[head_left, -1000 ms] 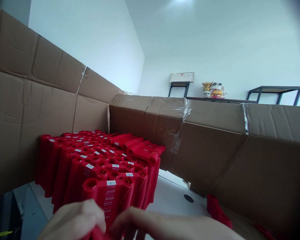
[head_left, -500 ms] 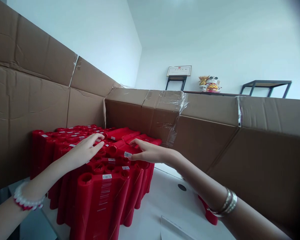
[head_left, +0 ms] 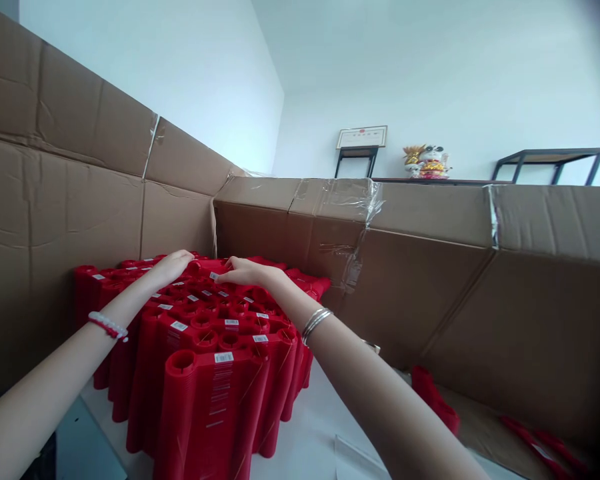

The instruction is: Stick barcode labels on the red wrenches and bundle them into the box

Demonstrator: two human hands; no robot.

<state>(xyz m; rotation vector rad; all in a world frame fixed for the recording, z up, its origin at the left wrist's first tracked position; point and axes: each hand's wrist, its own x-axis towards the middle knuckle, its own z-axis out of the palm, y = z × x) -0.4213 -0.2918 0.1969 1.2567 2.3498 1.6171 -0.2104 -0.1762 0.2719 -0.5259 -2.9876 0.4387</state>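
Observation:
Many red rolled bundles (head_left: 210, 400) with white barcode labels stand upright, packed side by side on a white table. Toward the back, both hands grip one red bundle (head_left: 206, 268) lying across the tops of the others. My left hand (head_left: 173, 267), with a beaded bracelet at the wrist, is closed at its left end; the fingertips are partly hidden. My right hand (head_left: 245, 272), with silver bangles, has thumb and fingers curled round its right end. More red bundles (head_left: 307, 283) lie flat behind my right hand.
Tall cardboard walls (head_left: 85, 180) rise at the left and back. Loose red pieces (head_left: 435, 400) lie at the right beyond my forearm. A clear plastic strip (head_left: 357, 457) rests on the white table (head_left: 300, 427). Figurines (head_left: 430, 162) and a frame (head_left: 363, 137) are behind.
Both hands have moved farther back over the stack and closed on a red bundle. The view has shifted slightly, showing more red pieces at the right.

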